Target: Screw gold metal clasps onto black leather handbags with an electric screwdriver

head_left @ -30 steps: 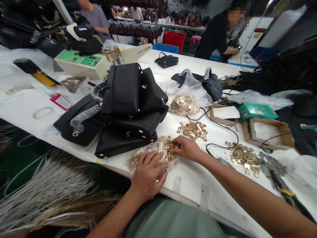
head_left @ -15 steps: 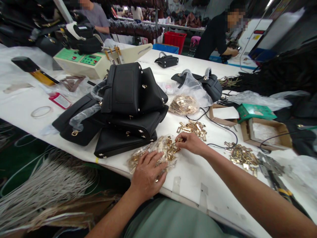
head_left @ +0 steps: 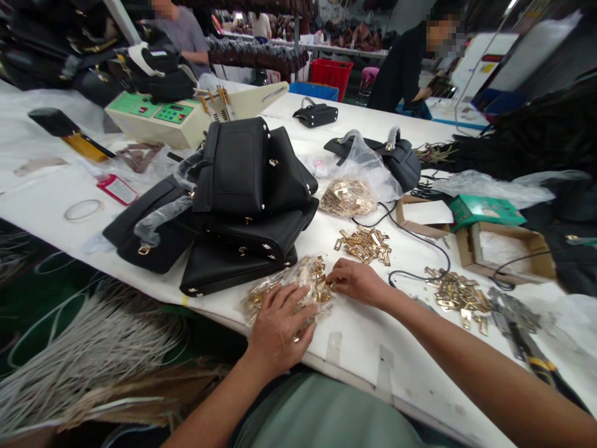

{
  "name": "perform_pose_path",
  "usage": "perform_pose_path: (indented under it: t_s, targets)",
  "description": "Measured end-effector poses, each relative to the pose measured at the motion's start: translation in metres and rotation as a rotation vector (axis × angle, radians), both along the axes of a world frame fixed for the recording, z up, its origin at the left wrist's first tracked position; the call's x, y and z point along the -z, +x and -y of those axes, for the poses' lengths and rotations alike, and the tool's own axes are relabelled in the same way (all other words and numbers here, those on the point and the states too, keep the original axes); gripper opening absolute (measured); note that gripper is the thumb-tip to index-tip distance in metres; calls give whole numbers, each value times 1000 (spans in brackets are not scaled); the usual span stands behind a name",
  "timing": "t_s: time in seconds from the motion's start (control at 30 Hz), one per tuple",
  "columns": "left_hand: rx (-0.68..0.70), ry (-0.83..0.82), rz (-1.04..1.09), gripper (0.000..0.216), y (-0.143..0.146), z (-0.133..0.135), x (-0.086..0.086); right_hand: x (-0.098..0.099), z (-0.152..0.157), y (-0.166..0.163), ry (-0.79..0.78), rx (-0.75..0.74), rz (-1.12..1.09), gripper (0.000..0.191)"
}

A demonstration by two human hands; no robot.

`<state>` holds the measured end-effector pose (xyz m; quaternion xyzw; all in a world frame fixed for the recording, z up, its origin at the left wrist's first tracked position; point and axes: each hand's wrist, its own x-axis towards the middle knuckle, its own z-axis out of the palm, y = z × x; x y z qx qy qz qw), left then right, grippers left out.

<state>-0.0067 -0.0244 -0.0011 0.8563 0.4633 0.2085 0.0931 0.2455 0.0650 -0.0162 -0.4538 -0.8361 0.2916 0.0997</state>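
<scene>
My left hand (head_left: 278, 325) lies flat with spread fingers on a clear plastic bag of gold metal clasps (head_left: 298, 283) near the table's front edge. My right hand (head_left: 357, 280) rests at the bag's open right end, fingers pinched on small gold clasps there. A loose heap of gold clasps (head_left: 364, 244) lies just beyond my right hand. Behind the bag sits a stack of black handbags (head_left: 242, 205).
More gold clasps (head_left: 459, 297) lie to the right, beside pliers (head_left: 522, 333), a cardboard box (head_left: 506, 249) and a green box (head_left: 485, 210). Another bag of clasps (head_left: 346, 196), a green-topped machine (head_left: 175, 118) and black cables sit further back. Two people work at the far tables.
My right hand reached a little toward the loose heap, then came back to the bag's opening. My left hand has stayed pressed on the bag.
</scene>
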Motion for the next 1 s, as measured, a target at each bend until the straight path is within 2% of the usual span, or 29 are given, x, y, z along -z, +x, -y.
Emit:
perform_pose_path:
  t_s: [0.1,0.27,0.43,0.6,0.73,1.0]
  targets:
    - [-1,-1,7,25,0,0,1,-2,-3,4,38,17,92,17]
    - [8,-13,4,25,-1,0,1,-12,-4,0,110,-49,224,31]
    - [2,-8,11,25,0,0,1,-18,-3,-8,141,-52,260,15]
    - [1,3,8,26,0,0,1,-19,-5,-8,208,-89,341,20]
    - [2,0,10,27,0,0,2,-21,-7,-6,150,-99,367,15]
    - [-112,37,5,36,0,1,3,-16,-5,-4,237,-114,448,23]
